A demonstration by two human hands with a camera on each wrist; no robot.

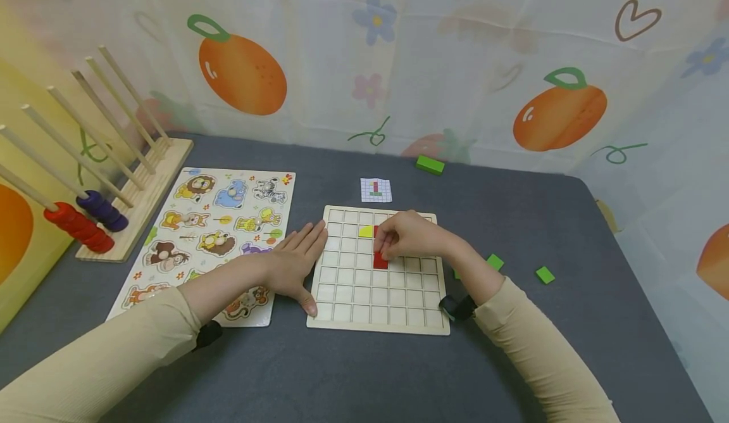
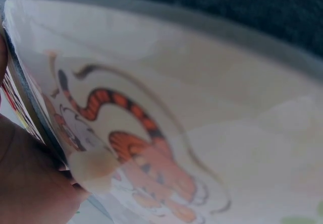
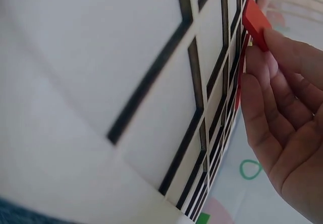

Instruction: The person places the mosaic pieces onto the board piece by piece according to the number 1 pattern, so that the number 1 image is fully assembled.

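A wooden grid board [image 1: 351, 315] lies flat on the dark table. My left hand [image 1: 294, 261] rests at its left edge with the fingers straight, fingertips right at the rim. Thumb and fingers of my right hand [image 1: 405, 234] pinch a red square tile [image 3: 256, 23], tilted close over the board. Below that hand a red patch [image 1: 380, 262] shows on the grid, and a yellow tile [image 1: 366, 231] sits just left of the fingers. Part of the grid under the right hand is hidden. The left wrist view shows mostly the animal puzzle board [image 2: 242, 108] beside the left hand [image 2: 35, 176].
Behind the grid lies a small pattern card [image 1: 376, 190]. A green block [image 1: 429, 164] is at the back; green tiles, one [image 1: 545, 275] farthest out, lie to the right. At left stands a wooden peg rack [image 1: 137, 204] with red rings [image 1: 80, 227] and blue rings [image 1: 102, 210].
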